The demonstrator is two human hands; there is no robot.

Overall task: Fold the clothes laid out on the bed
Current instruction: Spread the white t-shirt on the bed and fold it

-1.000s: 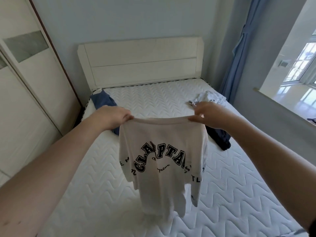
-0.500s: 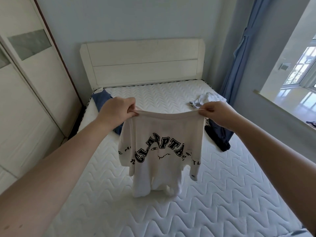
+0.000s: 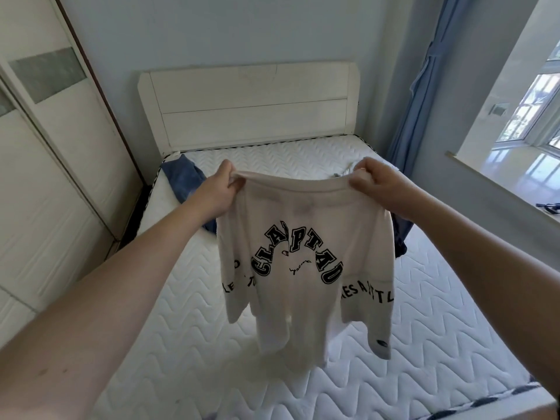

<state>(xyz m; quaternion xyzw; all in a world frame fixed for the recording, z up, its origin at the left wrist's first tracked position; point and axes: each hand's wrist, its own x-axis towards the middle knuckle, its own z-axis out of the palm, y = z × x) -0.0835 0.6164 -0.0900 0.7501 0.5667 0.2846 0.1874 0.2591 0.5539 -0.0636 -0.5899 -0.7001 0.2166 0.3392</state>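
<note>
A white T-shirt (image 3: 306,234) with black arched lettering hangs in the air above the white quilted mattress (image 3: 194,353). My left hand (image 3: 219,192) grips its top edge at the left shoulder. My right hand (image 3: 375,181) grips the top edge at the right shoulder. The shirt hangs free, its hem clear of the bed. A blue garment (image 3: 183,180) lies at the mattress's far left corner. A dark navy garment (image 3: 401,237) lies on the right, mostly hidden behind the shirt. A pale crumpled garment (image 3: 345,172) peeks out behind my right hand.
A white headboard (image 3: 251,107) stands at the far end. A wardrobe with sliding doors (image 3: 51,153) lines the left side. On the right are a blue curtain (image 3: 418,101), a window sill (image 3: 497,189) and a window.
I have lifted the shirt higher, so its hem has come off the mattress. My hands have drawn slightly closer to me.
</note>
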